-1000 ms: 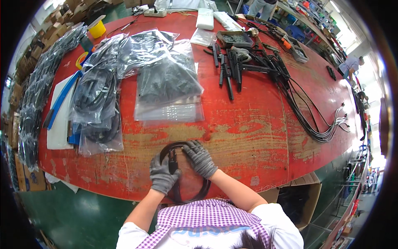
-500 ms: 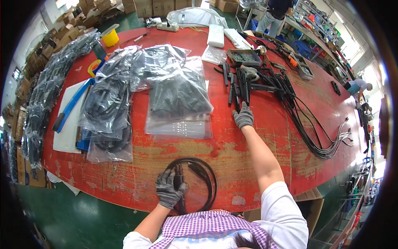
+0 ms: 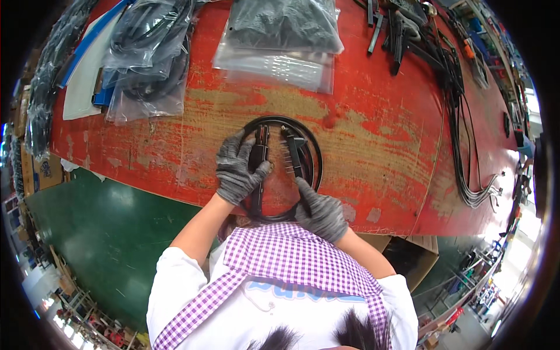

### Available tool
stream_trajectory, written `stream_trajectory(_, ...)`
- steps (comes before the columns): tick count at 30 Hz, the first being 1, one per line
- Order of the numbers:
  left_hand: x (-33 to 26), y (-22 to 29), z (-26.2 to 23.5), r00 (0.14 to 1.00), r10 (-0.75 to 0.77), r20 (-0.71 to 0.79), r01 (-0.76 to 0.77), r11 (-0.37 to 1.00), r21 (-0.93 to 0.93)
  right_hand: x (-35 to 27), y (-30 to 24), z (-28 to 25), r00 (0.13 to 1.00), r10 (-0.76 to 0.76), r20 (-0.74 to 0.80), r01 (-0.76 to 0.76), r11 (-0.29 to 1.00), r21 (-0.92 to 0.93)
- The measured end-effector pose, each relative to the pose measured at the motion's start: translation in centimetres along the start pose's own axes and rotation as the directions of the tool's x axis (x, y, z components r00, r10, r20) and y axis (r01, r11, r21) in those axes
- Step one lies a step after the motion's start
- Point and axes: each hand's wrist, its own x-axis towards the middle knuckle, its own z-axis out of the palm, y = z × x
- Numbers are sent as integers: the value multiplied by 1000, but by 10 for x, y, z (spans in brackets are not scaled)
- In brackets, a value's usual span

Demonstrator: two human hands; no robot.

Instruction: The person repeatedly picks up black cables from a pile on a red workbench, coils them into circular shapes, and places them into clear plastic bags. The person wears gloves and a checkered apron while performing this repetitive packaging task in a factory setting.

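Near the table's front edge lies a loop of black cable. Inside its left side, a black clamp-like handle points away from me, with my left hand closed around it. My right hand, also in a grey glove, is closed on the near end of a long black clamp-like piece. That piece stands inside the loop's right side, apart from the handle, its narrow tip facing away. My right palm hides its near end.
Clear bags of black cable and a bag of black parts lie beyond my hands. A blue-edged white board is at the left. Loose black clamp-like pieces and a cable bundle lie at the right.
My right hand has come back from the black pieces at the far right to the cable loop, bringing one piece. The left hand keeps its handle. The view has tipped down.
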Motion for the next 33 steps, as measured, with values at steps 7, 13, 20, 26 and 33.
stream_trajectory(7, 3, -4, -3, 1000, 25, 18, -24, 999, -36, 27, -26, 34, 983, 129, 133, -106, 980, -171)
stream_trajectory(13, -5, -6, 3, 998, -25, -56, 20, 996, -84, 53, -5, 7, 956, -260, -135, 257, 966, -41)
stream_trajectory(20, 1, 5, 3, 999, 34, -29, -38, 991, -131, 209, 35, -69, 851, -277, -446, 141, 939, -314)
stream_trajectory(26, 5, 6, -14, 993, -90, 74, 105, 969, -225, 273, 56, -42, 911, -172, -374, 131, 983, -132)
stream_trajectory(33, 40, 6, -23, 979, -197, 48, 198, 878, -435, 305, 83, -65, 943, 59, -327, 3, 982, 188)
